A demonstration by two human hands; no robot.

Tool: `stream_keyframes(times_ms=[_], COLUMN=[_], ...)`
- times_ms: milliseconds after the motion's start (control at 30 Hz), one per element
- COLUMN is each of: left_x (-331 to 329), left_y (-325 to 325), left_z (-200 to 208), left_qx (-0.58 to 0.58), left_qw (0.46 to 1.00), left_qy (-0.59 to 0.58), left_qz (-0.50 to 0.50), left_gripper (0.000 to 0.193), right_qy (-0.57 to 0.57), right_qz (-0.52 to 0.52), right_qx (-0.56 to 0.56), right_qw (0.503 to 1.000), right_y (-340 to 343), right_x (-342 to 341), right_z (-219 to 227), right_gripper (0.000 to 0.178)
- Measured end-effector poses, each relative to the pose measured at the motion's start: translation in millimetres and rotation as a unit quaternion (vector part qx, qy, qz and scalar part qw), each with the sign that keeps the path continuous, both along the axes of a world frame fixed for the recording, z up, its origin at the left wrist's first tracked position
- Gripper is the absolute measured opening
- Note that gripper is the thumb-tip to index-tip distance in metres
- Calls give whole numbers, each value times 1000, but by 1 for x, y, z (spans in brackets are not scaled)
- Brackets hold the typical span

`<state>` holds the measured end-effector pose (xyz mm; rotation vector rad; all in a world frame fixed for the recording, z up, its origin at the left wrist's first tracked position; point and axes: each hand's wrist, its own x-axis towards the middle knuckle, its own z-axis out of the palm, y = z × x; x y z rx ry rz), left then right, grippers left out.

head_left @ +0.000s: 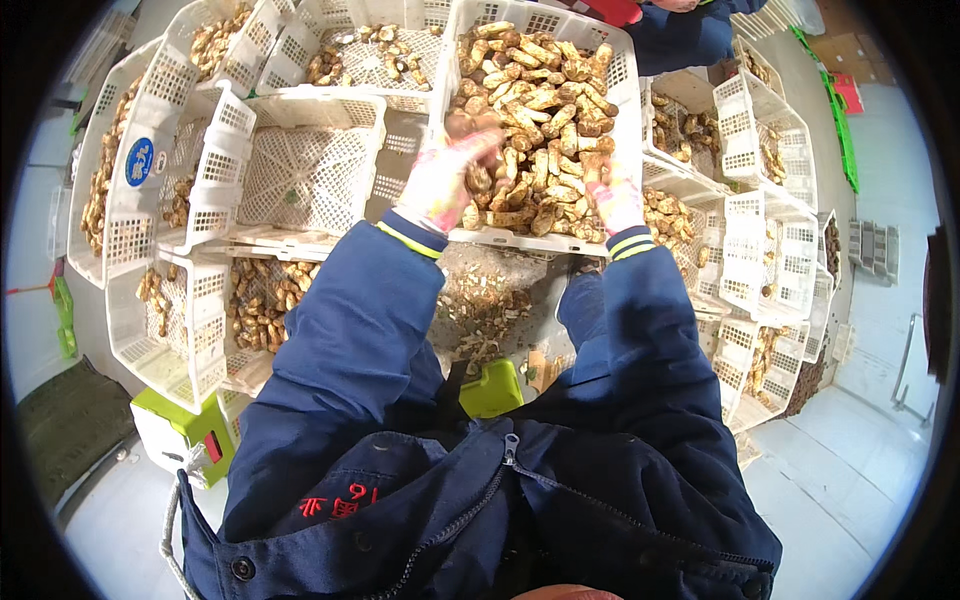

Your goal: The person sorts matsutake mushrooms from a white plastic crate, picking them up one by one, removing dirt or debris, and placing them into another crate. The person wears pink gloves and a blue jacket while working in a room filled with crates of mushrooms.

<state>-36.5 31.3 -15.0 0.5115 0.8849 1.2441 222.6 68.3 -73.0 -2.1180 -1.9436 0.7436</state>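
A white perforated plastic crate [622, 70] is tilted in front of me, heaped with brown-and-cream, thick-stemmed mushrooms [545, 110]. My left hand [450, 175], in a stained pale glove, is over the crate's left side. Its thumb stretches to the right and its fingers are apart, slightly blurred, over the mushrooms there. At the near right corner my right hand [613, 195], gloved the same way, has its fingers closed at a mushroom [598, 146]. The crate wall and its own palm partly hide that grip.
White crates with mushrooms surround me, such as the left one [185, 115] and the right one [745, 215]. One crate [310, 165] shows a bare base. Crumbs [485, 310] litter the surface below. A green-and-white box [180, 425] stands lower left. Another person's dark sleeve [685, 38] is at the top.
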Motion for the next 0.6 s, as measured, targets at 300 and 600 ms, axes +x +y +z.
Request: stream_keyframes(times_ms=[300,600], left_x=[-13,-48], left_y=[-1,0], left_z=[16,23], left_qx=[41,74], left_qw=[969,989], left_qy=[-228,-88], left_qz=[-90,98], left_gripper=[36,31], right_qy=[298,-58], right_qz=[32,183], right_qx=[106,-32], right_qw=[948,981], right_y=[31,87], right_x=[-48,-75], right_z=[85,-29], right_gripper=[43,56])
